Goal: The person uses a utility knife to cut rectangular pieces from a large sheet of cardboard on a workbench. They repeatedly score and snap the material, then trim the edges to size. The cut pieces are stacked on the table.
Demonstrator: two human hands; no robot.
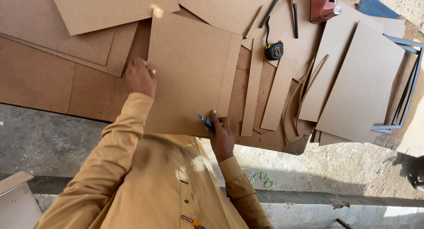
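Fibreboard sheet (190, 74) — a brown, roughly square panel — lies flat on the bench (39, 78), on top of other brown boards, its near edge close to the person's chest. The right hand (222, 138) is closed around a small utility knife (206, 122) with a blue-grey body, and the blade end rests on the sheet near its lower right corner. The left hand (140, 76) presses on the sheet's left edge, fingers curled over it, gripping nothing else. Both arms wear mustard-yellow sleeves (128, 136).

Just right of the sheet lie narrow cut strips (252, 87) of the same board, side by side. Beyond them sits a black tape measure (274, 50), and near it a yellow pencil (253, 22) and dark-handled pliers (293, 12). Further right, larger board panels (362, 83) overlap each other, with a grey metal frame (408, 87) at the edge and a red tool (323, 5) at the top — only partly in view. A concrete floor (39, 136) shows below the bench.
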